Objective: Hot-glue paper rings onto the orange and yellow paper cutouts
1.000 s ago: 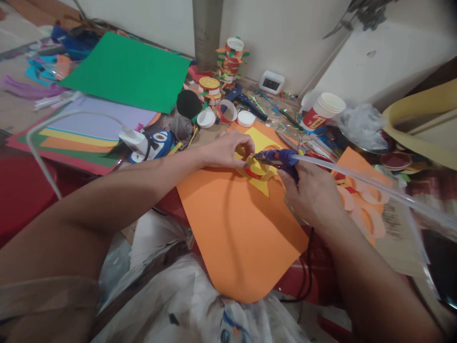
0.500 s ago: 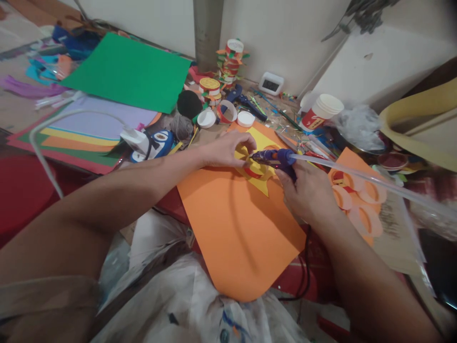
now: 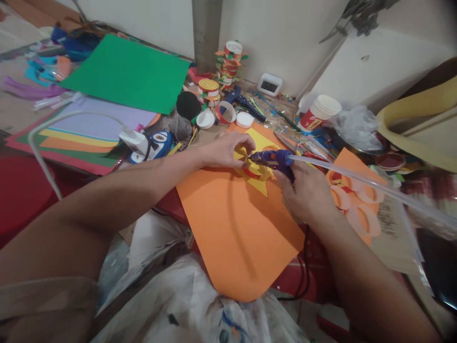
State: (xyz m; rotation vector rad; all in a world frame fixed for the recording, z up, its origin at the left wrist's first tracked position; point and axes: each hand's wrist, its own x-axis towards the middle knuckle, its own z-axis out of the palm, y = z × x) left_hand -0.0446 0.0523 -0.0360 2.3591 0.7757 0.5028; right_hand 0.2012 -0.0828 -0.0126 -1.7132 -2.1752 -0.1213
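My right hand (image 3: 310,190) is wrapped round the handle of a dark blue hot glue gun (image 3: 274,157). A long clear glue stick (image 3: 342,174) runs out of its back to the right. The gun's nozzle points left, at the fingertips of my left hand (image 3: 230,148). Those fingers curl closed on a small yellow and red paper ring (image 3: 253,172); their exact grip is partly hidden. Beneath the ring lies a cut yellow sheet (image 3: 261,186), on top of a large orange sheet (image 3: 239,224) that overhangs the table edge towards my lap.
Cut paper-cup rings (image 3: 363,220) lie on orange paper at the right. A paper cup (image 3: 323,112) and a small digital clock (image 3: 270,84) stand at the back. A green sheet (image 3: 132,71) and a power strip (image 3: 152,146) with a white cable are to the left.
Almost nothing differs. Both hands, the glue gun and the paper ring keep their places; the whole view has shifted very slightly.
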